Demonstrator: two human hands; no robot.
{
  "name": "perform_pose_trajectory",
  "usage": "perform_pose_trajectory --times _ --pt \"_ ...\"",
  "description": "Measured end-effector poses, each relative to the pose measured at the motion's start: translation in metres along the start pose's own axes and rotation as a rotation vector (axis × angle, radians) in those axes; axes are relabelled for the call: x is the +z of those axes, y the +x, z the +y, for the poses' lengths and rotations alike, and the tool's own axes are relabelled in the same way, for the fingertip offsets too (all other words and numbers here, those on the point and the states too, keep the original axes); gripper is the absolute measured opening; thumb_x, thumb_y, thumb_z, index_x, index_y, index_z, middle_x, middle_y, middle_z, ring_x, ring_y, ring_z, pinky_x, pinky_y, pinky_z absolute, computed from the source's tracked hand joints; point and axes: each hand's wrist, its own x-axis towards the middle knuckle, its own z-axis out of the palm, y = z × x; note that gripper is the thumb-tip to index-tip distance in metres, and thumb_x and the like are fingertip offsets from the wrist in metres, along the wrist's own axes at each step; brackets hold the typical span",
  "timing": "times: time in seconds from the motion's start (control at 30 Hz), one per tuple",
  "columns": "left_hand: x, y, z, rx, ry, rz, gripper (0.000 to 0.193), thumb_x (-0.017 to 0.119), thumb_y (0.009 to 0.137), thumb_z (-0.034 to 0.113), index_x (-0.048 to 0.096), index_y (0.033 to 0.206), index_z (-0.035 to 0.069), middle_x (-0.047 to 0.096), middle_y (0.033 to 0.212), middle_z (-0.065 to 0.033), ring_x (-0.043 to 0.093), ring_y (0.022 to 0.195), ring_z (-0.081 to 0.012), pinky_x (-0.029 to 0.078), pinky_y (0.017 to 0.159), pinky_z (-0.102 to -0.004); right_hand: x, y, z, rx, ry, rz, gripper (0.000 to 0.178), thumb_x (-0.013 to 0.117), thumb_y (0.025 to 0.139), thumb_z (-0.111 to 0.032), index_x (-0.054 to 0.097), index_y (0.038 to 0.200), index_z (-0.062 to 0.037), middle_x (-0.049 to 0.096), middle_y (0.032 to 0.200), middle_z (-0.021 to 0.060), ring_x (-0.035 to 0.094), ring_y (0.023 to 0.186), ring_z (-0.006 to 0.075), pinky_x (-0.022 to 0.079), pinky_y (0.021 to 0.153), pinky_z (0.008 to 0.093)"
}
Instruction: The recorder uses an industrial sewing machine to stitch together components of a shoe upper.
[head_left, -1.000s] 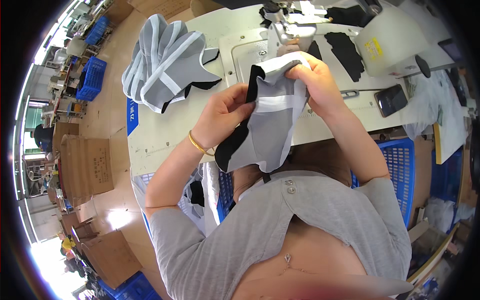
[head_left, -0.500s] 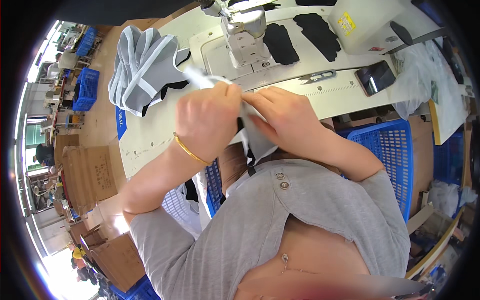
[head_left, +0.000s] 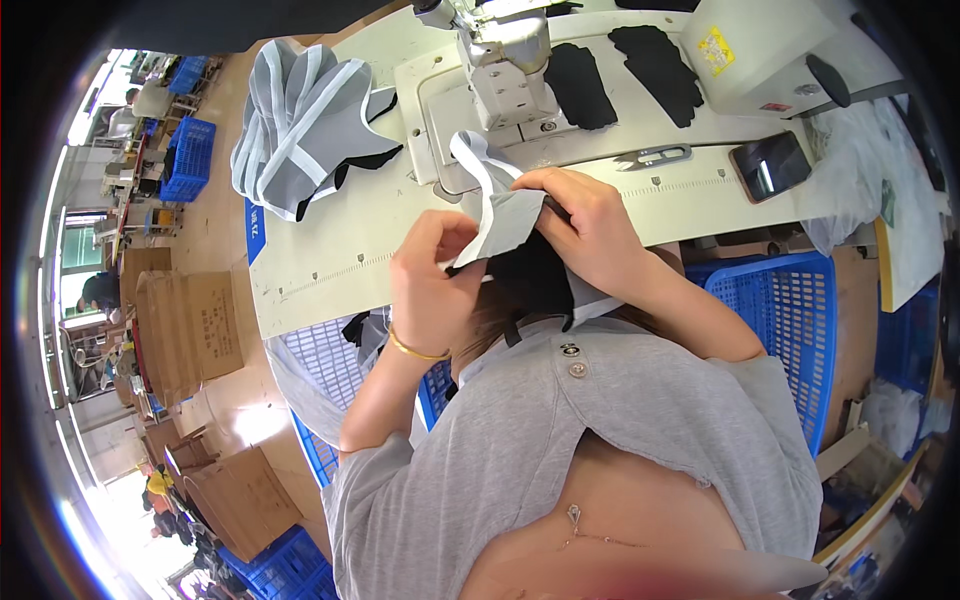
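Between my hands, over the front edge of the table, hangs a grey and black fabric piece [head_left: 508, 222] with a white band along its edge. My left hand [head_left: 432, 272] pinches its lower left edge. Thumb and fingers of my right hand [head_left: 588, 228] grip its upper right part, where black cloth folds over. The black side of the cloth hangs below my fingers, near my shirt. Just beyond stands the sewing machine [head_left: 505, 85]; the far end of the white band reaches toward its base. Part of the piece is hidden behind my right fingers.
A fanned stack of grey, white-banded pieces [head_left: 300, 130] lies on the left of the table. Black fabric pieces [head_left: 655, 75], thread snips [head_left: 652, 157] and a phone [head_left: 770, 162] lie right. Blue baskets [head_left: 795, 320] stand below; cardboard boxes [head_left: 188, 325] sit on the floor at left.
My left hand has moved down and nearer my body, away from my right. The fabric piece is now spread between them, showing its black side. The view has shifted slightly.
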Motion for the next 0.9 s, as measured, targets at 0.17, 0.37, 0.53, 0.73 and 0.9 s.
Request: perform_pose_trajectory --times 0.17,0.37,0.53,0.73,0.9 --pt "-0.019 0.005 -0.031 -0.317 -0.361 0.037 0.016 0.05 0.084 -0.011 0.063 0.083 -0.001 0.065 0.077 -0.0033 0.059 0.069 -0.0087 0.047 0.061 -0.0226 -0.006 0.003 -0.002 0.054 0.075 -0.193 0.023 0.058 0.084 0.0 0.062 0.107 0.0008 0.067 0.092 0.0133 0.066 0.081 0.0257 0.051 0.074 0.0325" --pt "-0.015 0.021 -0.038 -0.574 -0.899 -0.015 0.017 0.046 0.084 -0.005 0.062 0.084 0.001 0.064 0.079 -0.0039 0.059 0.069 -0.0101 0.047 0.063 -0.0219 -0.002 -0.002 0.02 0.574 0.768 -0.35 0.015 0.051 0.085 -0.002 0.062 0.096 -0.0012 0.06 0.078 -0.0034 0.051 0.07 0.0007 0.041 0.06 0.0199" --pt "-0.004 0.031 0.0 -0.094 -0.276 0.2 0.014 0.054 0.09 0.004 0.066 0.094 -0.001 0.065 0.084 -0.0061 0.061 0.075 -0.0151 0.048 0.069 -0.0265 0.0 0.0 0.012 0.598 0.627 -0.311 0.014 0.051 0.085 -0.002 0.061 0.095 -0.0003 0.055 0.072 -0.004 0.047 0.063 0.002 0.038 0.054 0.0226" --pt "-0.032 0.036 0.011 -0.157 0.012 -0.082 0.008 0.062 0.091 0.005 0.065 0.095 -0.001 0.063 0.082 -0.0091 0.061 0.078 -0.0185 0.048 0.071 -0.0281 -0.007 0.001 -0.003 0.353 0.256 -0.285 0.016 0.051 0.081 -0.003 0.058 0.094 0.0031 0.054 0.067 0.0041 0.049 0.061 0.0106 0.04 0.056 0.0291" --pt "-0.022 0.047 0.005 -0.654 -0.797 -0.03 0.017 0.055 0.093 0.011 0.062 0.089 -0.004 0.061 0.079 -0.0029 0.055 0.077 -0.012 0.045 0.071 -0.0248 -0.001 -0.002 0.002 -0.051 0.078 -0.142 0.017 0.05 0.077 -0.003 0.058 0.091 0.003 0.057 0.068 0.0081 0.05 0.061 0.0154 0.042 0.06 0.0315"
